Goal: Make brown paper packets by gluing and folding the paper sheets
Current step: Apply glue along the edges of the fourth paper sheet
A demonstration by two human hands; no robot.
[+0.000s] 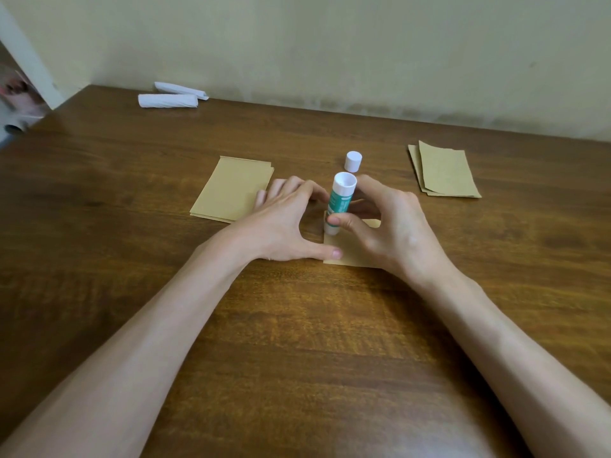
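The right hand (390,223) pinched the uncapped green-and-white glue stick (339,203) upright on a small brown paper sheet (350,256), which the spread left hand (284,223) pressed flat.

I get one view: the wide-angle head camera, close above the dark brown wooden table (297,325), facing forward and down, centred on the white-and-green glue stick (338,201) in the right hand (393,226), cream wall (330,44) across the top.

The glue stick (339,202) I hold is white and green, its cap (352,161) white, the papers (231,189) brown, the table (297,325) dark wood-grained.
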